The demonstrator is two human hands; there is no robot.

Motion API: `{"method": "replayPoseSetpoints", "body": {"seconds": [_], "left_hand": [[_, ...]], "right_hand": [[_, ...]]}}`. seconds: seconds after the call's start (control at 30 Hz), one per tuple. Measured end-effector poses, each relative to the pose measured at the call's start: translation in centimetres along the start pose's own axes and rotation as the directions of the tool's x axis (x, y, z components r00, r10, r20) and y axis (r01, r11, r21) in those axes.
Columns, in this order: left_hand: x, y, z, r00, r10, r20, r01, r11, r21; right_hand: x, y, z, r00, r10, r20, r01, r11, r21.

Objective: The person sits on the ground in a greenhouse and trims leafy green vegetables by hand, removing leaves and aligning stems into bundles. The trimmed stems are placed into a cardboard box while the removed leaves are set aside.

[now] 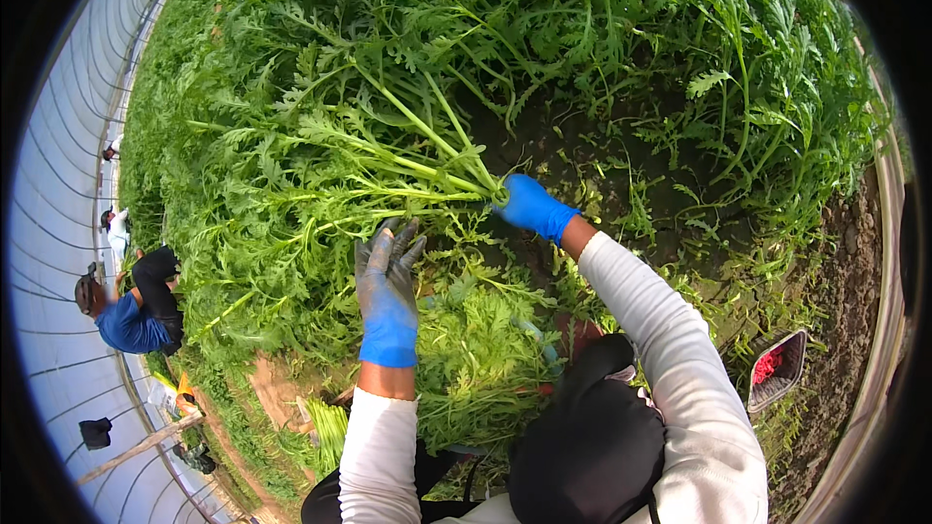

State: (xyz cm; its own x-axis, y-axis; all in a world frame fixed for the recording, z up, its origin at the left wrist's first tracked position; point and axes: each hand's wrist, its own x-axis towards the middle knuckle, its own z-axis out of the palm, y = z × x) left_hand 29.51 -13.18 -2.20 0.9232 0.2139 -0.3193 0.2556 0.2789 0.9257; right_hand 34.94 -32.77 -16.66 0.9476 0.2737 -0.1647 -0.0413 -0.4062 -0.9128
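Observation:
My right hand [535, 207], in a blue glove, is closed around the stem bases of a bunch of leafy green plants [429, 171], whose stalks fan out to the left. Below the stalks, my left hand [389, 291], in a blue glove with dark, soiled fingers, is raised with its fingers apart and holds nothing that I can see. Its fingertips are close to the lowest stalk; whether they touch it I cannot tell. A pile of cut greens [466, 349] lies between my forearms, near my body.
Dense standing greens [582, 7] fill the far side, with dark soil [510, 135] before them. A tray [778, 371] with red ties lies right. A person in blue [138, 313] crouches left, others beyond. Bundled stalks [328, 429] lie lower left. A curved greenhouse wall [58, 233] stands left.

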Motion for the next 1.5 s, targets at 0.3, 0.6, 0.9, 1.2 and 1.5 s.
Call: {"method": "replayPoseSetpoints", "body": {"seconds": [0.3,0.6,0.9,1.2,1.5], "left_hand": [[0.2,0.8,1.7,0.999,-0.019,0.031,0.013,0.979,0.205],[-4.5,2.9,0.6,0.903,-0.237,0.358,0.208,0.971,0.119],[-7.6,4.5,1.9,0.812,-0.262,0.521,0.419,0.884,-0.209],[-4.7,7.4,4.2,0.652,0.182,0.736,0.183,0.904,-0.387],[1.9,2.4,5.9,0.897,-0.157,0.413,0.254,0.948,-0.191]], "right_hand": [[2.5,-0.1,4.2,0.984,0.068,0.164,-0.042,0.987,-0.154],[-5.3,-8.8,-8.0,0.875,-0.236,0.423,-0.281,0.463,0.841],[-11.1,-18.0,-2.8,0.650,-0.052,0.758,-0.354,0.862,0.363],[-6.9,-13.5,-7.7,0.510,-0.186,0.840,-0.216,0.918,0.334],[6.2,2.5,-5.4,0.781,0.119,-0.614,-0.090,0.993,0.078]]}}
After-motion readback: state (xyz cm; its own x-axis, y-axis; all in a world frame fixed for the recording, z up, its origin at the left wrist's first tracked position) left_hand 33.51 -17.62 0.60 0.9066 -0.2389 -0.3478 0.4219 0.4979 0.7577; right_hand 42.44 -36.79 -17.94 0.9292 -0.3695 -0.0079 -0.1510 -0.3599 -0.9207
